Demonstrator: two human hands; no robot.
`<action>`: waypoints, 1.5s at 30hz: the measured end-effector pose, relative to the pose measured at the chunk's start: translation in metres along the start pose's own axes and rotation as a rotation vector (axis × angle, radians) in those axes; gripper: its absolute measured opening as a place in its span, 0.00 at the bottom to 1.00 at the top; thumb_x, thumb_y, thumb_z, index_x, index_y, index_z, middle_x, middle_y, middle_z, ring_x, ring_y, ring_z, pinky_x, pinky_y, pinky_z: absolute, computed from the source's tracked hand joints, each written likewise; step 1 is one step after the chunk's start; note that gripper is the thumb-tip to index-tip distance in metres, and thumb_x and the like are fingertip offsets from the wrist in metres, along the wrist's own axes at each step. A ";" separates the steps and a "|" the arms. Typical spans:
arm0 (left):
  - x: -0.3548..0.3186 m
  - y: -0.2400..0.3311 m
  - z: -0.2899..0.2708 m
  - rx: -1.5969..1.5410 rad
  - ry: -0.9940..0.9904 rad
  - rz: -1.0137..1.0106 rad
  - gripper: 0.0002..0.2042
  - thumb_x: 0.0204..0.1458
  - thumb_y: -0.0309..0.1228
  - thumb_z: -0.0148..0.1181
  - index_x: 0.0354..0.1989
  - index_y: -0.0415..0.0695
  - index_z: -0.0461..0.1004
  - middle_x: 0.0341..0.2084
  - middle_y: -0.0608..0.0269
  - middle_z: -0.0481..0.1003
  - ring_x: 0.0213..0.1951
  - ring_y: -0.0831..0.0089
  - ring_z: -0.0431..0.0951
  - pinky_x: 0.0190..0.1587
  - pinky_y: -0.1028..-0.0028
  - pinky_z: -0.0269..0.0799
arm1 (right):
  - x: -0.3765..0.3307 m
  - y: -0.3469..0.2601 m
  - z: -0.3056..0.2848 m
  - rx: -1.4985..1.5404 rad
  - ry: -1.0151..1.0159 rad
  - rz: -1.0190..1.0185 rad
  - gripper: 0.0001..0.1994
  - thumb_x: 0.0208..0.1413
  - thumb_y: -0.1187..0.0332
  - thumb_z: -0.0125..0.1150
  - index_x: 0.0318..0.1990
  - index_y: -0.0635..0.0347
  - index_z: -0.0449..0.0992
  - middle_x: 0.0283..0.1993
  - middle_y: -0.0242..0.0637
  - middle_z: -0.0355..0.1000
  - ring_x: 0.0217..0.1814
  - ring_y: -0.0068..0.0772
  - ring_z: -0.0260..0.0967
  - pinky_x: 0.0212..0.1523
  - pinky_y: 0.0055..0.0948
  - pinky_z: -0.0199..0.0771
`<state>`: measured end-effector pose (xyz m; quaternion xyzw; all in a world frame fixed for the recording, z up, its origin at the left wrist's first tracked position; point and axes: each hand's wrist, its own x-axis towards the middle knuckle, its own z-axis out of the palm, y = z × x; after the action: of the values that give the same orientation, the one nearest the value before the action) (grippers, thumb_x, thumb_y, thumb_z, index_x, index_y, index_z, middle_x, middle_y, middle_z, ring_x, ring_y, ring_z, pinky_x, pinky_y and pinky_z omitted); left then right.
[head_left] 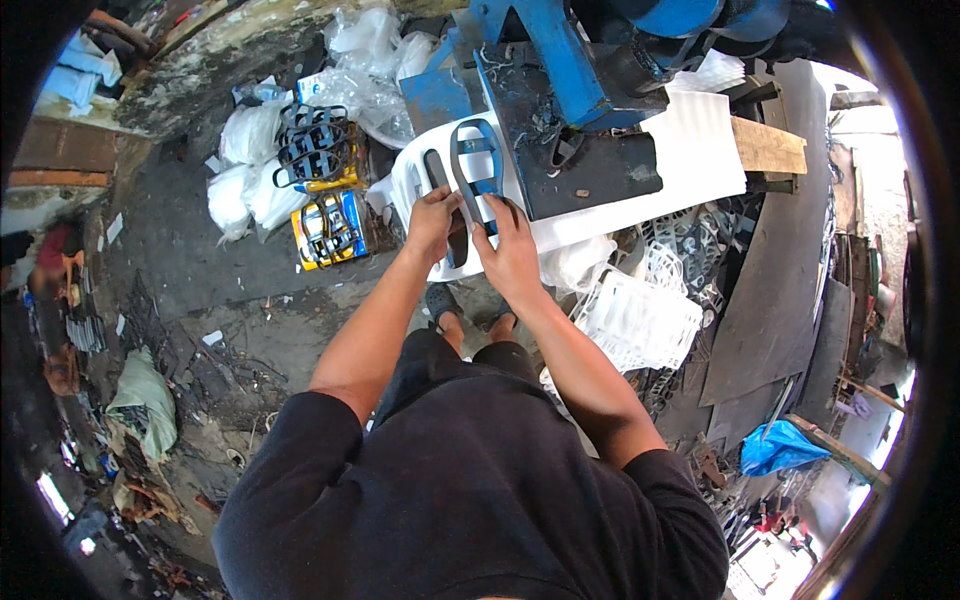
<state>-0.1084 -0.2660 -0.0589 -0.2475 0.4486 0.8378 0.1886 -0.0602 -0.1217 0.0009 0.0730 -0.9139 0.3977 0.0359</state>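
Left hand (432, 220): fingers curled, pinching the lower left edge of a grey strap (470, 160), thumb on top.
Right hand (512, 250): fingers spread along the strap's lower right leg, pressing it down; grip closed on it only partly, as far as can be told.
Strap: looped, Y-shaped, grey-blue, lying flat on the white table (700, 150), loop end pointing away from the body, lower ends under both hands.
Dark piece (458, 235): long, narrow, just beside the strap on the left, partly hidden under the left hand; kind unclear.
Table: white plastic, directly ahead of the body, its near edge just beyond the feet.
Press (570, 70): blue metal, standing on the far part of the table, with a dark plate (590, 170) just right of the strap.
Box (330, 225): yellow and blue, on the floor to the left, holding more straps.
Bags (250, 165): white, piled beyond the box.
Scrap (640, 315): white cut-out sheets, heaped on the floor to the right.
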 end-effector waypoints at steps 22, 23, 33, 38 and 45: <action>0.003 -0.007 -0.010 -0.099 0.064 -0.061 0.22 0.61 0.28 0.58 0.62 0.37 0.65 0.42 0.64 0.77 0.42 0.73 0.77 0.44 0.71 0.77 | -0.003 0.019 0.017 -0.206 0.120 -0.105 0.22 0.57 0.61 0.62 0.54 0.65 0.68 0.60 0.57 0.65 0.57 0.58 0.67 0.56 0.46 0.71; 0.003 -0.007 -0.008 -0.094 0.068 -0.046 0.21 0.61 0.27 0.57 0.62 0.36 0.65 0.42 0.63 0.77 0.43 0.72 0.78 0.44 0.70 0.77 | -0.005 0.016 0.011 -0.209 0.144 -0.126 0.23 0.57 0.61 0.62 0.54 0.66 0.67 0.60 0.57 0.64 0.57 0.58 0.67 0.56 0.46 0.70; 0.017 -0.004 0.001 -0.019 0.042 -0.020 0.16 0.61 0.30 0.58 0.57 0.44 0.72 0.44 0.69 0.78 0.47 0.74 0.77 0.49 0.68 0.71 | 0.007 0.101 -0.043 0.788 0.534 1.087 0.26 0.60 0.51 0.62 0.47 0.69 0.64 0.35 0.37 0.66 0.32 0.27 0.68 0.31 0.29 0.73; 0.023 0.002 0.013 0.009 0.033 -0.009 0.15 0.62 0.31 0.57 0.56 0.44 0.73 0.44 0.67 0.78 0.46 0.73 0.77 0.50 0.69 0.71 | 0.028 0.125 -0.045 0.746 0.735 1.116 0.24 0.58 0.51 0.64 0.41 0.66 0.67 0.32 0.35 0.65 0.29 0.25 0.66 0.22 0.26 0.69; 0.032 -0.001 0.023 0.008 0.035 -0.008 0.15 0.61 0.30 0.57 0.56 0.45 0.74 0.41 0.69 0.79 0.42 0.76 0.78 0.46 0.72 0.72 | 0.023 0.154 -0.060 0.876 0.534 1.059 0.16 0.62 0.57 0.60 0.39 0.63 0.72 0.31 0.31 0.66 0.29 0.23 0.63 0.28 0.25 0.70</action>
<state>-0.1397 -0.2433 -0.0671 -0.2633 0.4542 0.8307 0.1849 -0.1071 0.0231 -0.0667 -0.4697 -0.5444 0.6944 0.0281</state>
